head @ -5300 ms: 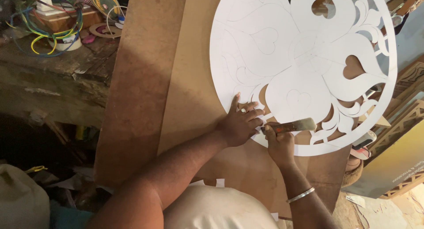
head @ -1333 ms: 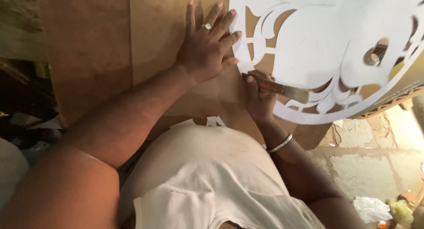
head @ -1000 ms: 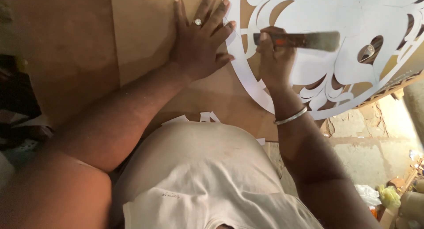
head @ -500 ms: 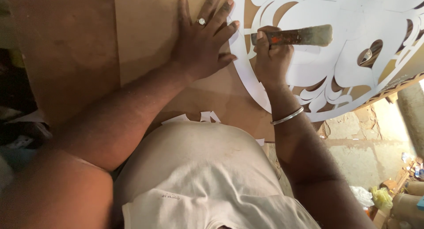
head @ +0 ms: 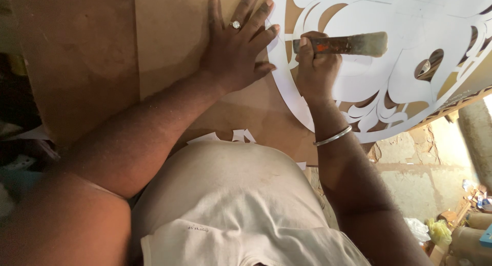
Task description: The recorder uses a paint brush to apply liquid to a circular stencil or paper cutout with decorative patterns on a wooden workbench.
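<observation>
I see a brown board surface (head: 169,50) filling the upper left, dim and shadowed at its left edge. At lower right, a pale, cracked concrete floor (head: 410,179) lies in bright light, with yellow-green clutter (head: 441,230) near the corner.

Two hands are at work — the left hand (head: 237,53) spread flat, the right hand (head: 316,71) closed round one brush (head: 346,44). One ring (head: 235,24) shows on the left, one metal bangle (head: 333,137) on the right wrist. One white cut-out panel (head: 405,66) lies on brown boards (head: 169,45) — two that I can tell apart. About three small white scraps (head: 225,138) sit near the edge.
</observation>
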